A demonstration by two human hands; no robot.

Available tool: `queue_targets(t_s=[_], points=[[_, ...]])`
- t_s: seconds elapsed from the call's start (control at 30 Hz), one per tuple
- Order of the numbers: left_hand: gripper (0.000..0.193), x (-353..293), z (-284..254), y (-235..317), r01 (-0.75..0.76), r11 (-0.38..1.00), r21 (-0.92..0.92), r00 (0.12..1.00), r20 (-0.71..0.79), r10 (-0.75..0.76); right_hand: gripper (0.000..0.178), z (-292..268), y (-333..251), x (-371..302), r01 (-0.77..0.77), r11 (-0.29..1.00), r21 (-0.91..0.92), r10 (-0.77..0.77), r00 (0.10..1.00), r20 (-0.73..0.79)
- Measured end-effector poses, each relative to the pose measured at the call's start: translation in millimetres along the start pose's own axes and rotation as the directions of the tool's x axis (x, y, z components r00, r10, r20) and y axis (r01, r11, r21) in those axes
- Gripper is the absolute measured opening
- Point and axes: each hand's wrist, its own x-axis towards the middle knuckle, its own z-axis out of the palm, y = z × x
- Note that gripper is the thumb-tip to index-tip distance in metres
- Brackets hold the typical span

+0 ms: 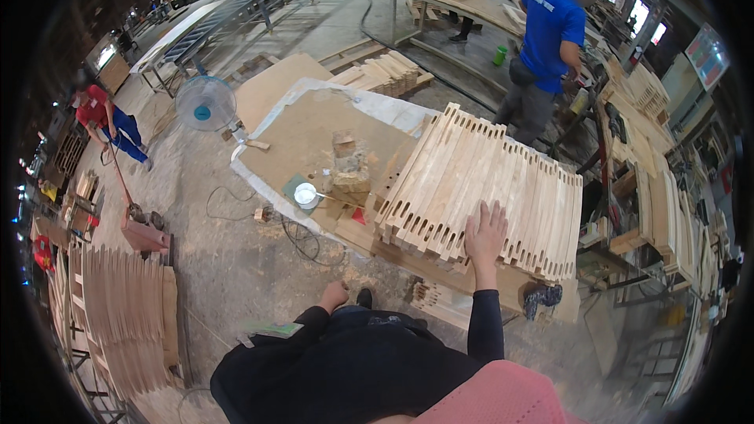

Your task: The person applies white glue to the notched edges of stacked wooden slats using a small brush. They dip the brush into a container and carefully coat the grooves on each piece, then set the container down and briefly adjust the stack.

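Note:
My right hand (487,234) lies with fingers stretched out on the near part of a stack of wooden slats (471,177). The slats are pale, set side by side, with oblong slots cut along their ends. Close to my body hangs my left hand (335,295), its fingers curled in; whether anything is inside them is hidden. Left of the stack, on the board-topped table (306,129), are a white round container (305,195) with a stick across it and a rough wooden block (349,169).
A fan (206,103) stands at the table's left corner. Cables (302,239) trail over the floor. Stacked curved wooden parts (129,306) rise at left. A person in blue (550,27) works beyond the slats; another in red (94,106) holds a pallet jack (141,228).

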Motion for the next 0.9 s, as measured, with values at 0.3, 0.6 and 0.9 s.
queue_targets(t_s=[0.3,0.6,0.9], points=[[0.029,2.7,-1.0,1.2,-0.003,1.000,0.010,1.000,-0.013,0.003,0.052,1.1,-0.8,0.7,-0.007,1.000,-0.013,0.008,1.000,0.009],[0.029,5.6,-2.4,3.4,0.029,0.999,0.013,1.000,-0.005,-0.029,0.051,0.2,0.2,0.3,-0.007,1.000,-0.002,0.007,1.000,-0.008],[0.031,6.9,-0.1,5.4,0.017,0.999,0.040,1.000,0.009,-0.018,0.056,-1.1,-0.8,1.6,-0.019,1.000,-0.003,0.019,1.000,0.024]])
